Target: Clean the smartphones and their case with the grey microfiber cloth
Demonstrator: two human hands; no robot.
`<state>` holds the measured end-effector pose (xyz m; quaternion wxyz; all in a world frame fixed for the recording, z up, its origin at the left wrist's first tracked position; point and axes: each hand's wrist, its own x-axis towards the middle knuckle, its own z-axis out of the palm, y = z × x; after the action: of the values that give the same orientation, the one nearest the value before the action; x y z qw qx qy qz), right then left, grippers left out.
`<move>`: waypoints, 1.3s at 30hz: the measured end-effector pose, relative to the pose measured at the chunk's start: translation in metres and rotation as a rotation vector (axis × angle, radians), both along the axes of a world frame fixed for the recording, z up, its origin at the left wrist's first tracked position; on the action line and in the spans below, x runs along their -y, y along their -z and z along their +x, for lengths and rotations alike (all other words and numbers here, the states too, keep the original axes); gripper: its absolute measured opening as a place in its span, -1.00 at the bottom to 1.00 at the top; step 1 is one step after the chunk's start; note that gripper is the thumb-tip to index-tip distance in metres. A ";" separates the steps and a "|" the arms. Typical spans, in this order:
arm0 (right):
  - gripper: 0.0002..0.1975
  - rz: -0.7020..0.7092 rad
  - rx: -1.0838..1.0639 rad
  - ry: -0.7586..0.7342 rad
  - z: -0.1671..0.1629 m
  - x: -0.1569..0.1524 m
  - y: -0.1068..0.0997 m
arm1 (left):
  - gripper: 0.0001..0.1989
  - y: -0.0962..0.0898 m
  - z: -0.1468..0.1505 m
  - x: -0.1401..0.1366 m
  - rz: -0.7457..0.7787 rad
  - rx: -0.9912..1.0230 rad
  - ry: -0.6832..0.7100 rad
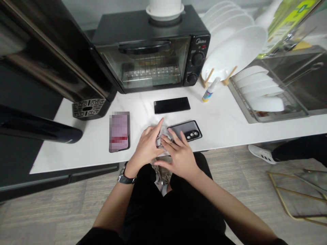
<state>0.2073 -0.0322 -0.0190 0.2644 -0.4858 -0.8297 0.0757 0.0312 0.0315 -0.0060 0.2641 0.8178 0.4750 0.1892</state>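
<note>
A crumpled, pale grey piece that looks like a cloth or tissue (pixel 165 132) sits between my two hands at the counter's front edge. My left hand (pixel 147 145), with a watch at the wrist, curves around its left side. Over its right side reaches my right hand (pixel 181 154), fingers spread and fingertips touching it, thumb stretched apart. Just beyond the right fingers lies a clear phone case with a black rim (pixel 182 128) and camera cutouts, partly covered by the hand. Behind it rests a black phone (pixel 172 105), face flat on the counter.
Left of my hands lies a phone with a blurred-out screen (pixel 119 131). A toaster oven (pixel 153 51) stands at the back, a small spray bottle (pixel 209 92) to its right. White plates (pixel 230 51) fill a rack beside the sink (pixel 301 78). A black appliance (pixel 89 109) stands left.
</note>
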 end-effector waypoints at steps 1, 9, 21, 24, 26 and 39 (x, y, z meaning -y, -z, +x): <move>-0.29 -0.016 0.005 -0.002 0.009 0.003 -0.002 | 0.11 0.000 0.000 0.000 0.007 0.003 0.004; -0.54 0.072 0.193 0.302 0.112 0.016 -0.003 | 0.21 -0.005 0.004 -0.002 0.013 0.038 0.082; -0.31 0.026 -0.043 -0.031 -0.002 -0.003 0.003 | 0.02 -0.003 -0.001 -0.003 -0.004 -0.009 0.046; -0.45 -0.007 -0.009 -0.025 0.030 0.008 -0.003 | 0.08 -0.004 -0.001 -0.002 0.012 0.000 0.089; -0.52 -0.010 0.038 0.018 0.061 0.014 -0.006 | 0.13 -0.005 0.001 -0.002 0.017 0.010 0.114; -0.17 0.102 0.096 0.238 0.029 -0.007 0.010 | 0.12 -0.003 0.001 -0.003 0.027 0.047 0.097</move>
<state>0.2362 -0.0254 -0.0289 0.2559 -0.5698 -0.7806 -0.0215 0.0319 0.0343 -0.0031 0.2729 0.8388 0.4256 0.2018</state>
